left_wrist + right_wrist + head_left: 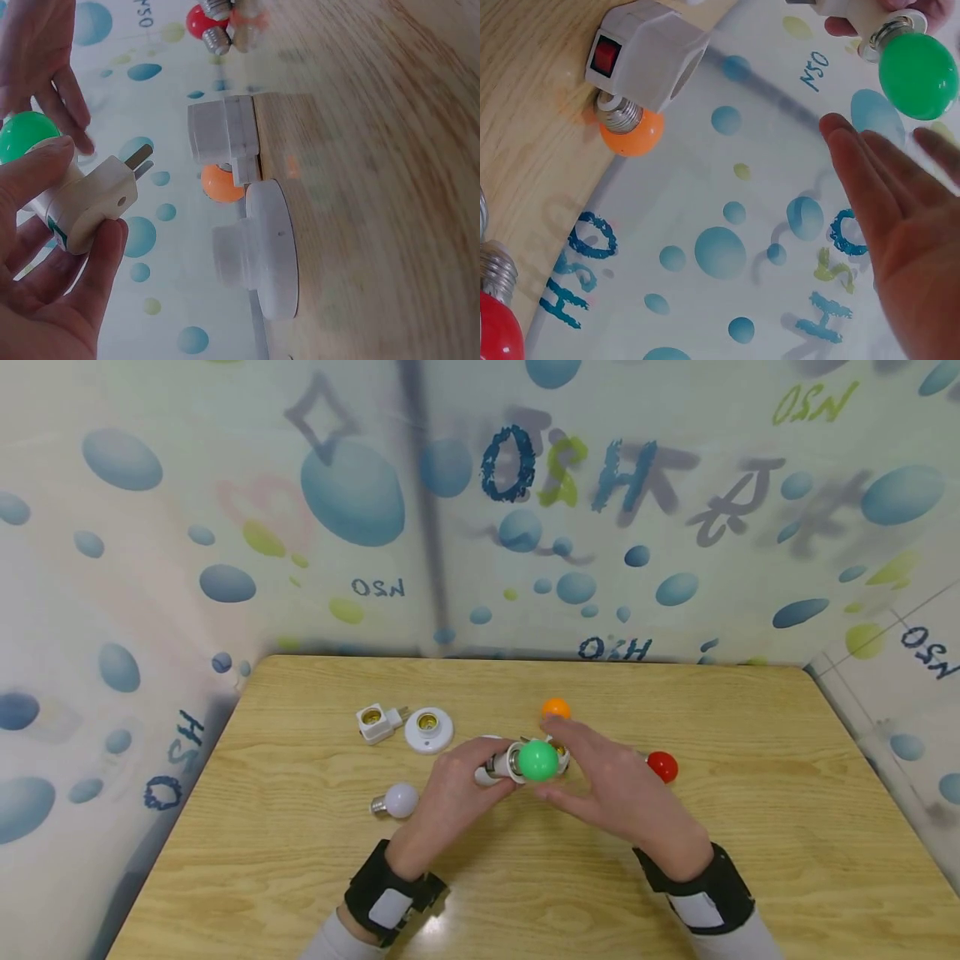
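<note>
My left hand [459, 781] grips a white plug-in lamp socket [94, 196] above the table, its two metal prongs bare in the left wrist view. A green light bulb [538, 761] sits at the mouth of this socket, with part of its silver screw base showing in the right wrist view. Beside the bulb is my right hand [626, 785], fingers fairly straight and thumb apart. In the right wrist view a gap shows between those fingers and the green bulb. The right hand holds nothing.
On the wooden table [300, 877] lie a white plug adapter [375, 723], a round lamp holder [429, 731] and a white bulb [401, 800]. Past the hands are an orange bulb [556, 708], a red bulb [663, 767] and a socket with a red switch [649, 56]. A patterned wall covering [480, 568] stands behind.
</note>
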`<state>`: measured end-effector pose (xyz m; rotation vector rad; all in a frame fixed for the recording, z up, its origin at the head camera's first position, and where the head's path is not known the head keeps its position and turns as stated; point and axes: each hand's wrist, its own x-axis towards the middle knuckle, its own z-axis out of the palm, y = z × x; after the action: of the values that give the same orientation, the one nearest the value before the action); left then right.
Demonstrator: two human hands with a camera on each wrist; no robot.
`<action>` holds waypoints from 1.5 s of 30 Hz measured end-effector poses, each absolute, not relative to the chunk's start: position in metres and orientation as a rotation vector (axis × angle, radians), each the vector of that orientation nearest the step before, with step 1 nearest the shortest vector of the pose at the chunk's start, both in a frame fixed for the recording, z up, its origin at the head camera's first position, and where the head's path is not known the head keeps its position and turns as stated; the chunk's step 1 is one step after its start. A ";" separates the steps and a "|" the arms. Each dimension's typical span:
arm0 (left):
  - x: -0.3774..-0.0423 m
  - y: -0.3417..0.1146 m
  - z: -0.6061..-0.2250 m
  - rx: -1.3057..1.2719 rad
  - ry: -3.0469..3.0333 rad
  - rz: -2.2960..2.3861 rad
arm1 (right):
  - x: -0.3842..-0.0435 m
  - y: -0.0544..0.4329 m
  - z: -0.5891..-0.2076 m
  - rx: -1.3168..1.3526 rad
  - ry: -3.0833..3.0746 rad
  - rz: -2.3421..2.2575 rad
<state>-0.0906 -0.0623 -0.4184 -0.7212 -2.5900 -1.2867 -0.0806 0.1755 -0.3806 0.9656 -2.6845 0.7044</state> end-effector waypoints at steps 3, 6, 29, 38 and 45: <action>-0.091 -0.062 -0.418 -0.714 -2.603 -1.285 | -0.082 0.174 -0.380 1.105 -2.682 0.726; -0.091 -0.062 -0.418 -0.703 -2.607 -1.276 | -0.082 0.173 -0.381 1.164 -2.670 0.740; -0.089 -0.061 -0.421 -0.785 -2.602 -1.260 | -0.082 0.168 -0.386 0.939 -2.576 0.535; -0.090 -0.059 -0.425 -0.760 -2.610 -1.286 | -0.083 0.171 -0.386 0.880 -2.651 0.544; -0.092 -0.059 -0.427 -0.737 -2.621 -1.308 | -0.083 0.178 -0.377 1.025 -2.767 0.810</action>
<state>-0.0917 -0.0594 -0.4267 -0.7367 -2.6213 -1.3081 -0.0833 0.1782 -0.3769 1.0247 -2.7669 0.8105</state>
